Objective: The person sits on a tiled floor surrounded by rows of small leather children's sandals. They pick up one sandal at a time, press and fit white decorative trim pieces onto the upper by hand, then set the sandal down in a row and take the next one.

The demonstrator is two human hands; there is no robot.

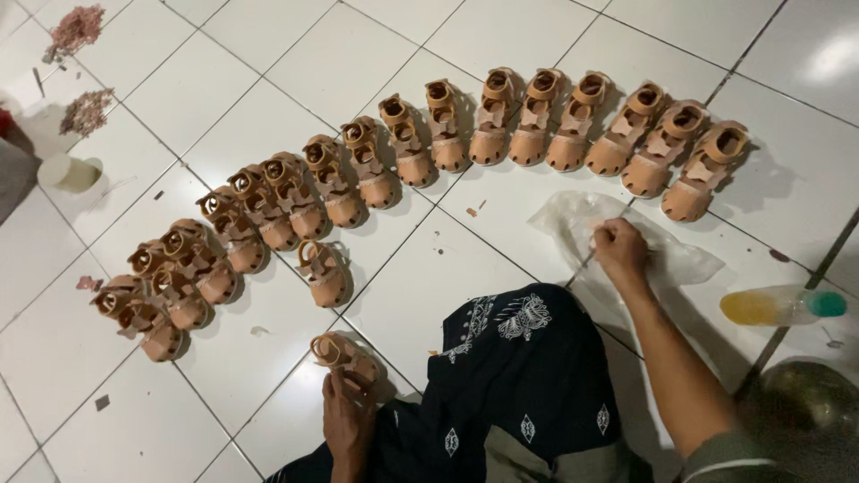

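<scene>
My left hand (347, 419) grips a small tan sandal (344, 356) on the white tile floor near my knee. My right hand (619, 247) is closed around a thin stick-like tool (583, 263) over a crumpled clear plastic sheet (617, 234). Several matching tan sandals (447, 125) lie in a long curved row across the tiles. One more sandal (324, 273) sits alone in front of the row.
A clear plastic bottle with yellow liquid and a green cap (780, 305) lies at the right. A dark round pot (805, 413) sits at the lower right. A white cup (64, 172) and scrap piles (86, 111) are at the left. My dark patterned trouser leg (510, 376) fills the bottom centre.
</scene>
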